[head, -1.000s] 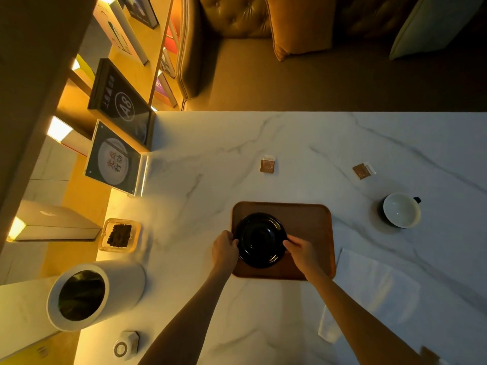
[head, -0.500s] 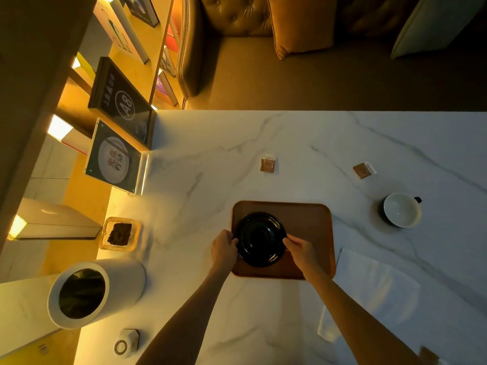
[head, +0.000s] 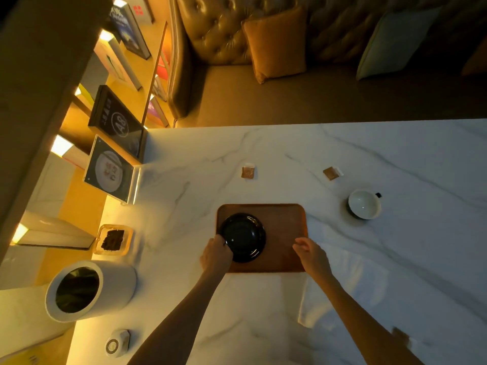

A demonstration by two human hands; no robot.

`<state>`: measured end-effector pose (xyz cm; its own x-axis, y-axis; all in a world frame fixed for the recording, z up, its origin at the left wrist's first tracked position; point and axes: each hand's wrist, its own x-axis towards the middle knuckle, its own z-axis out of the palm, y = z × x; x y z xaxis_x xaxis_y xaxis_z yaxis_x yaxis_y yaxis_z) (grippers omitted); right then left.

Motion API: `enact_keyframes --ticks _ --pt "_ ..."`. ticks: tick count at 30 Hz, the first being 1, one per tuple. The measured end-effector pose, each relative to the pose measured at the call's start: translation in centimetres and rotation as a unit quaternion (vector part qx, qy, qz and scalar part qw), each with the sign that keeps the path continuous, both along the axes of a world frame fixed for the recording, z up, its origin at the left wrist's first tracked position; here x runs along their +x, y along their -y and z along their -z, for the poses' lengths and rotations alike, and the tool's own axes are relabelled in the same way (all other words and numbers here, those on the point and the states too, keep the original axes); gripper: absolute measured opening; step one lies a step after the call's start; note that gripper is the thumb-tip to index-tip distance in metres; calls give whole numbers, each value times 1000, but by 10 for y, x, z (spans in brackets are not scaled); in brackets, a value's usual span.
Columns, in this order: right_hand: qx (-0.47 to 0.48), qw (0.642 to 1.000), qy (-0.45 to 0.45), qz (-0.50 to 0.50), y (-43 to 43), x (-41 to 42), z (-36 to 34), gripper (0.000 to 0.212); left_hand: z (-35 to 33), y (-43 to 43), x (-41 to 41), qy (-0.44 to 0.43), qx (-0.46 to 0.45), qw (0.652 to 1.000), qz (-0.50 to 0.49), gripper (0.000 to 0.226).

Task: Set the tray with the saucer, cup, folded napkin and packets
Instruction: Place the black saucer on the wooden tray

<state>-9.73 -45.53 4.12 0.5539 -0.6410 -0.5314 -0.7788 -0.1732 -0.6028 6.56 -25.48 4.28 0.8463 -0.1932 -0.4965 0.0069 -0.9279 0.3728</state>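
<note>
A black saucer (head: 243,237) lies on the left half of the brown wooden tray (head: 284,227). My left hand (head: 216,255) grips the saucer's left rim. My right hand (head: 312,256) hovers over the tray's right front corner, fingers loosely apart, holding nothing. A white cup (head: 364,204) with a dark handle stands on the marble to the right. A white napkin (head: 342,285) lies spread flat to the right of the tray, partly under my right forearm. Two brown packets (head: 248,172) (head: 332,173) lie beyond the tray.
The white marble table (head: 290,148) ends at a sofa with cushions (head: 274,43). At the left stand a white cylindrical bin (head: 89,291), a small glass dish (head: 113,239) of dark stuff, acrylic sign holders (head: 110,168) and a small round device (head: 117,343).
My right hand has let go of the saucer's right rim and moved right to the tray's right front corner. My left hand stays on the saucer.
</note>
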Motion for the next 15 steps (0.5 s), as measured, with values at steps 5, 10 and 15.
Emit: enact_keyframes --ticks 5,10,15 --pt "-33 997 13 72 26 -63 -34 27 -31 28 -37 17 6 997 68 11" --pt "-27 992 15 124 50 -129 -51 26 -53 67 -78 -10 30 991 130 20" --pt "-9 988 -11 153 78 -173 -57 28 -64 94 -107 -40 20 984 172 26"
